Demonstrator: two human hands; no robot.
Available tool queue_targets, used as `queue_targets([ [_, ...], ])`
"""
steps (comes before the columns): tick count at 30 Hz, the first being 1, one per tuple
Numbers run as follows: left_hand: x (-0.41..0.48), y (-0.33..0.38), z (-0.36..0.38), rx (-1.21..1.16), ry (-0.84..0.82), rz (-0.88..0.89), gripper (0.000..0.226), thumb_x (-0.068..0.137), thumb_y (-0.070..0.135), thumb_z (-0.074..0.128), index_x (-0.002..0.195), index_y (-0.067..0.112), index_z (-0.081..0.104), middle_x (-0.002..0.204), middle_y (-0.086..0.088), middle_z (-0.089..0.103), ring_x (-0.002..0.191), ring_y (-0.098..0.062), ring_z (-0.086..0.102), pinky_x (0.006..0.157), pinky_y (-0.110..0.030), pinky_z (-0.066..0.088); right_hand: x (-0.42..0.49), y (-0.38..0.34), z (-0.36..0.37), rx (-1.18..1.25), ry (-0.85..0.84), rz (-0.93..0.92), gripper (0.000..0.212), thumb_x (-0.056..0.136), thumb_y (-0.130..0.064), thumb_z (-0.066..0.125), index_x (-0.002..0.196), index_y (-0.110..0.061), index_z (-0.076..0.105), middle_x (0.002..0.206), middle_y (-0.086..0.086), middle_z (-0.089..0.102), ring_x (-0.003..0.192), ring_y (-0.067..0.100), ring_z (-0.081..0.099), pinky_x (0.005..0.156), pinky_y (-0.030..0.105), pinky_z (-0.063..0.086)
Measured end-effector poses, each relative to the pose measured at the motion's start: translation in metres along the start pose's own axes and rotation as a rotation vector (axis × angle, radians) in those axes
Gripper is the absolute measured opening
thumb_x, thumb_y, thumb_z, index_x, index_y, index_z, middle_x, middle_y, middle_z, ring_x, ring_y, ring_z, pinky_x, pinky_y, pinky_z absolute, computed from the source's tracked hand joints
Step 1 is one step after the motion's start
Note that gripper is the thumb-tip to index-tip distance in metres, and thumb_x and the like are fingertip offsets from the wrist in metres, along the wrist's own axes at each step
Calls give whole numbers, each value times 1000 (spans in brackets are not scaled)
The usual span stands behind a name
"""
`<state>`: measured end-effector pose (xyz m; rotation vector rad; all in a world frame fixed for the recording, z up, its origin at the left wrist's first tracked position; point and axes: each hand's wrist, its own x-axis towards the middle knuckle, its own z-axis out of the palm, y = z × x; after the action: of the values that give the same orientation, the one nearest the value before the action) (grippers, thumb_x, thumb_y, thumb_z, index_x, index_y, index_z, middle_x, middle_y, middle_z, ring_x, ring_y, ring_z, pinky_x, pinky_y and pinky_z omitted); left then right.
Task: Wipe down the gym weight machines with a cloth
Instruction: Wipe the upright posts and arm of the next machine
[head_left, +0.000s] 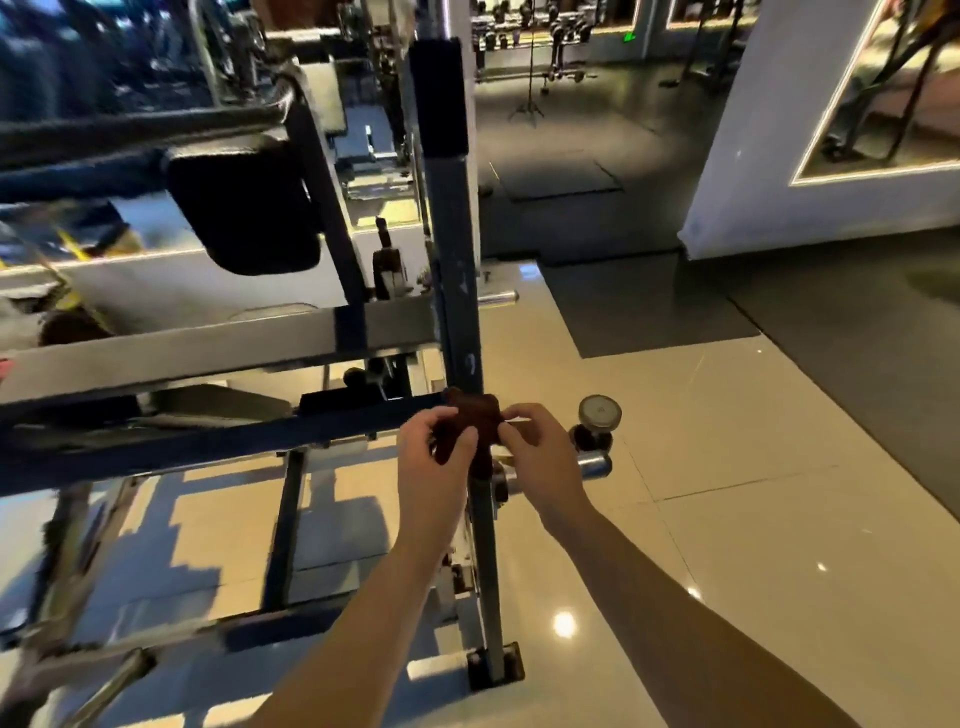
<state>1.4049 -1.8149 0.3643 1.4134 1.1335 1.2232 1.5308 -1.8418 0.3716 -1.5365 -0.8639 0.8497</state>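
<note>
While in two hands (434, 457) (543, 452), one cloth (470, 410).

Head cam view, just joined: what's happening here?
A person stands at a weight machine in a gym, holding a small dark cloth with both bare hands. The left grip curls round its left side and the right grip pinches its right edge. The cloth sits in front of the machine's upright post, where a horizontal bar meets it; whether it touches the metal is unclear. They seem to be adjusting the cloth rather than mid-wipe.
</note>
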Motion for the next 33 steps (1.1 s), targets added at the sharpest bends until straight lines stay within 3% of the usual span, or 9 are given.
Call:
queue_targets([
  [4,22,15,14,161,159,130,29,92,24,72,116,32,57,128,7,38,110,9,49,81,-3,45,29,-16,-4,-6,-29,-83,17,100,-20,57,97,-32,68,94,-15,69,93,7,67,85,34,59],
  [7,40,19,31,225,204,178,35,92,25,72,120,36,53,129,8,38,112,10,47,88,-6,44,55,-27,-9,38,-99,-81,17,102,-21,55,102,-30,69,97,-10,70,92,10,68,78,30,61],
  [10,51,10,55,312,275,217,33,93,24,71,122,28,55,132,14,36,119,-5,48,101,-22,47,89,-31,-13,25,-163,-113,18,101,-23,53,100,-29,69,98,-4,70,91,15,68,81,43,61],
  [12,52,2,69,326,367,231,31,93,20,70,120,26,56,130,29,33,121,1,46,99,-14,46,109,-28,-14,-6,-256,-120,17,100,-27,53,102,-32,69,99,-7,71,95,15,67,86,45,59],
  [14,51,-1,83,321,476,207,30,95,20,69,120,29,54,127,35,33,121,4,47,97,-13,47,124,-26,-17,-34,-393,-86,16,102,-28,53,107,-31,68,101,-9,70,100,14,66,90,39,58],
  [18,43,-5,109,361,657,38,28,97,25,64,120,34,51,130,15,41,122,-15,51,100,-38,53,146,-31,-30,-73,-586,-108,20,103,-22,52,110,-28,69,102,-7,70,97,12,65,78,20,53],
  [21,38,6,126,319,729,-29,29,99,24,61,125,34,52,137,6,48,128,-17,49,102,-30,48,151,-46,-40,-43,-676,-132,20,105,-23,52,115,-28,68,107,-9,68,100,5,62,73,10,48],
  [26,63,57,142,404,767,80,37,102,28,56,137,39,49,150,16,43,133,2,39,88,2,37,155,-59,-46,54,-752,-135,24,107,-33,47,124,-28,63,113,-5,69,107,9,64,90,29,55],
  [33,40,10,150,481,722,-22,46,102,16,57,138,42,47,153,13,45,135,3,42,102,-5,40,157,-41,-49,-26,-840,-52,31,107,-19,45,128,-28,64,111,-6,71,103,7,66,73,15,51],
])
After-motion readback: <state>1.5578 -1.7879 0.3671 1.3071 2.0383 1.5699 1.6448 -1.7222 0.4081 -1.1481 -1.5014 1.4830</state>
